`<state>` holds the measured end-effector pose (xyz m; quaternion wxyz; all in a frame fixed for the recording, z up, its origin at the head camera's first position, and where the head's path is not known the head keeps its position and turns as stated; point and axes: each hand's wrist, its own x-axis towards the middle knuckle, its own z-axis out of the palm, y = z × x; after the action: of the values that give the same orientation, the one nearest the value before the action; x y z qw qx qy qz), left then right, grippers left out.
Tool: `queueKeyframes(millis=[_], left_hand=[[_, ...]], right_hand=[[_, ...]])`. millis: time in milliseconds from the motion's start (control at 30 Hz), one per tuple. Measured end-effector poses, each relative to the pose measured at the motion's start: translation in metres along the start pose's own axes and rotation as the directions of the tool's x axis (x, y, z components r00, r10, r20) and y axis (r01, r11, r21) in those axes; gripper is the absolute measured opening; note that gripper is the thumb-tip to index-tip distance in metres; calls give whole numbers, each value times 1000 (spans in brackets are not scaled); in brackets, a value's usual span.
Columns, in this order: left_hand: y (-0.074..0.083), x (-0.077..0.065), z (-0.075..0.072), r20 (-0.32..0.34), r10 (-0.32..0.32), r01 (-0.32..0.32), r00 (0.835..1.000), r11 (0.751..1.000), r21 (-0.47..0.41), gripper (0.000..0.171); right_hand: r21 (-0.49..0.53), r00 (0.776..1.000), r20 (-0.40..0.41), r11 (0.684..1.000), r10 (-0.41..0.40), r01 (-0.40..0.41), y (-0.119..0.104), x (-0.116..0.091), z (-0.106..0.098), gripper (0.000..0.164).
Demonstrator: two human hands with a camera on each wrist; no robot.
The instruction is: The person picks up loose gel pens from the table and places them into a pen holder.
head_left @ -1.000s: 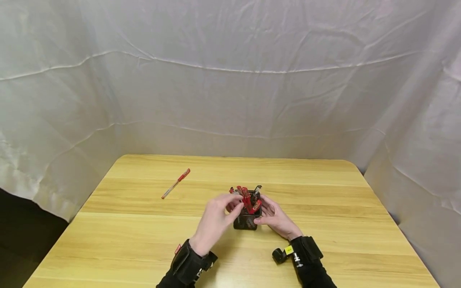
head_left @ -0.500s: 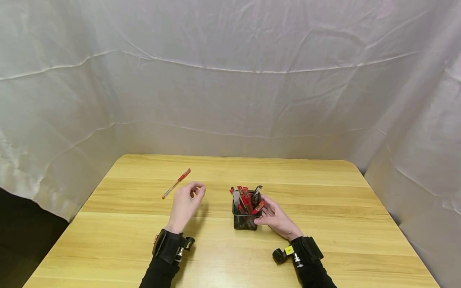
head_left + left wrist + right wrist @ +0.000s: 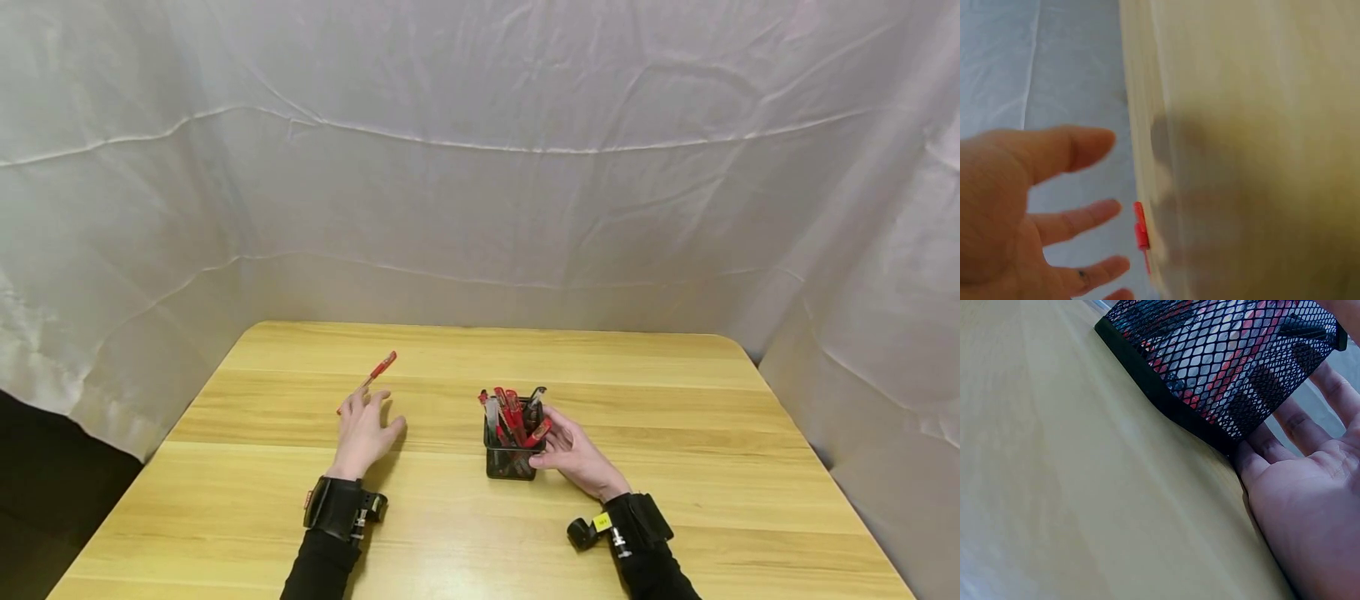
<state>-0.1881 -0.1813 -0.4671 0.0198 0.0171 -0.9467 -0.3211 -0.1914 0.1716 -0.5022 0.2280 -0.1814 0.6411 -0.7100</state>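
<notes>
A red-capped pen (image 3: 383, 365) lies aslant on the left part of the table, its lower end partly behind my left fingers. My left hand (image 3: 362, 437) is spread over it, holding nothing; in the left wrist view the thumb and fingers are apart and the pen's red cap (image 3: 1141, 235) shows just beyond their tips. A black mesh pen holder (image 3: 512, 465) stands upright near the middle, filled with several red and dark pens (image 3: 514, 414). My right hand (image 3: 583, 465) grips its right side, thumb in front and fingers behind the mesh wall (image 3: 1210, 369).
The wooden table (image 3: 712, 417) has its far edge close to a pale hanging cloth (image 3: 480, 208), which also closes in both sides. Each wrist wears a black strap with a small camera (image 3: 582, 533).
My left hand has moved left from above the pen holder to the lone pen, its fingers spreading on the way. The right hand and the pen holder stay in place.
</notes>
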Motion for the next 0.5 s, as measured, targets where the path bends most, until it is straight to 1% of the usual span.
queueKeyframes(millis=[233,500], left_hand=[[-12,2,-9,32,-53,54,998,998,-41,64],[-18,3,-13,61,-85,87,995,995,-40,69]], right_hand=[[2,1000,1,1000,6,-6,0,0,0,112],[-1,1000,3,1000,1,-1,1,0,0,111]])
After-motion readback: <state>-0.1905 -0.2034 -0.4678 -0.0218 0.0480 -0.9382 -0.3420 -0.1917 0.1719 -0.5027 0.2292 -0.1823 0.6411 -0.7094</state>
